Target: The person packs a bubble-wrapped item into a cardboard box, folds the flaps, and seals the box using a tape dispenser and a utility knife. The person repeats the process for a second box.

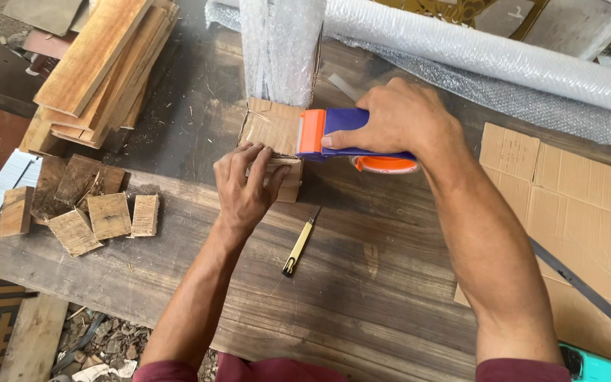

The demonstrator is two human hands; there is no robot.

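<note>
Rough dark planks make up the workbench [362, 283], which fills most of the view. On it, near the far edge, the left hand [245, 185] lies with fingers [238, 157] spread flat, pressing the near flap of one small cardboard-wrapped parcel [271, 127]. The right hand [399, 120] is wrapped tight round the handle of one purple and orange tape dispenser [351, 141], its orange front end touching the parcel's right side. Clear bubble wrap [281, 49] sticks up out of the parcel's far end. Just beside the left wrist, toward the near edge, lies one yellow utility knife [298, 247], touching neither hand. Beyond the right hand, along the far edge, lies one long roll of bubble wrap [489, 53]. At the right edge rests one flat sheet of cardboard [588, 205], with one dark metal ruler [581, 283] lying slantwise across it, and one turquoise object [592, 368] peeks in at the near right corner; what it is cannot be told. At the left end sit about five small wooden blocks [111, 216] close together, with bark scraps among them. Past the far left corner is one stack of longer wooden boards [104, 60], perhaps five or six, hard to count exactly.
</note>
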